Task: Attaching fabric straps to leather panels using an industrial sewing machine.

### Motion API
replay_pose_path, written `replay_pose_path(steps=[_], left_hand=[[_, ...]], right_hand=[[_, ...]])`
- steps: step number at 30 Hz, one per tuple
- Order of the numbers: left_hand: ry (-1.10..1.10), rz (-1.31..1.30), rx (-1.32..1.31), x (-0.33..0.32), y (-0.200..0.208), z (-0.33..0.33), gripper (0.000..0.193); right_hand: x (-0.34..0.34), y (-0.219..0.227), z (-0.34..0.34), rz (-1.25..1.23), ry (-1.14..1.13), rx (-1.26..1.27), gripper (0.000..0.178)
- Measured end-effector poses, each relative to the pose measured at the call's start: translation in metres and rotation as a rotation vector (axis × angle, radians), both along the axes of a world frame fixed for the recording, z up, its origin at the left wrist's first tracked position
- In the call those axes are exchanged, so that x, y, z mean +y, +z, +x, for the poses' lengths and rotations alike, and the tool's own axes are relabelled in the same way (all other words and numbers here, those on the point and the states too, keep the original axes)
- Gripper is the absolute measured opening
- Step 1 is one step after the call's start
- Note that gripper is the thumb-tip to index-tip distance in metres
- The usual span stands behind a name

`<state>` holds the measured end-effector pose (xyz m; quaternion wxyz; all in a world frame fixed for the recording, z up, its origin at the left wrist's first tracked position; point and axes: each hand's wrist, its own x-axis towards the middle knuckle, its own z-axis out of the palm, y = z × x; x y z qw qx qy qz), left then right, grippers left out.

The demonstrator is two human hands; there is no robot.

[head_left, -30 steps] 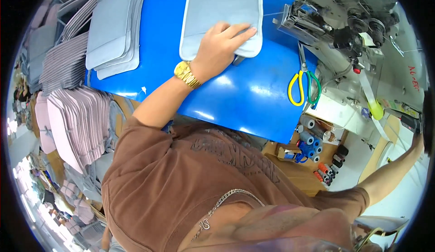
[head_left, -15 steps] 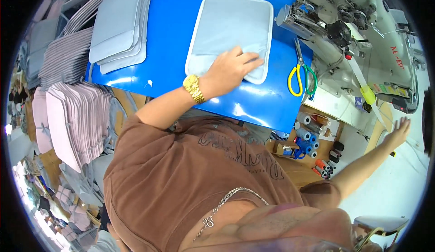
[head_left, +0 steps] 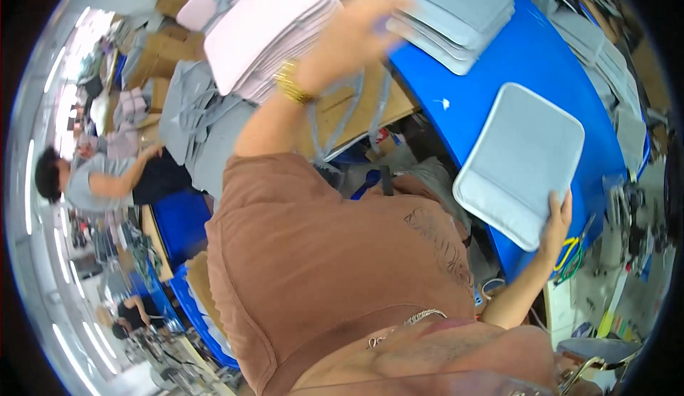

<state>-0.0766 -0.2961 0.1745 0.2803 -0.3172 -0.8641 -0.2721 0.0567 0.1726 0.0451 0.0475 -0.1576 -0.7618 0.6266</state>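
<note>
A light grey padded fabric panel (head_left: 526, 150) with rounded corners, pale edging and a seam across its lower part lies at the front edge of the blue table. My right hand (head_left: 558, 228) grips its lower right edge, the fingertips along the border. Up at the left, my left hand (head_left: 356, 36), with a gold watch on the wrist, is smeared by motion, so its fingers are unclear. It is between a pile of pink panels (head_left: 267, 18) and a stack of similar grey panels (head_left: 459, 4) at the table's far end.
Yellow- and green-handled scissors (head_left: 568, 257) lie on the blue table (head_left: 491, 61) beyond my right hand. A sewing machine (head_left: 620, 218) stands at the right. Below my left arm is a cardboard box (head_left: 335, 115). Another person (head_left: 107, 182) sits at the far left.
The view has swung left. My left hand has left the single grey panel and moved toward the stacks. My right hand has come from the machine side onto that panel.
</note>
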Motion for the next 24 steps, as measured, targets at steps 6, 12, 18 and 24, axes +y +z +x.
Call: replay_pose_path(steps=[6, 12, 18, 24], left_hand=[[1.042, -0.544, -0.287, -0.259, 0.050, -0.054, 0.068], [1.032, -0.221, -0.655, -0.348, -0.033, -0.074, 0.105], [1.260, -0.256, 0.018, -0.307, -0.049, -0.073, 0.080], [0.821, -0.170, 0.449, -0.195, 0.050, -0.064, 0.031]], right_hand=[[0.007, 0.062, -0.025, 0.166, 0.126, -0.021, 0.048], [0.021, 0.102, -0.030, 0.217, -0.029, 0.131, 0.049], [0.018, 0.111, -0.001, 0.290, -0.059, 0.262, 0.035], [-0.051, 0.141, 0.023, 0.350, 0.202, 0.309, 0.011]])
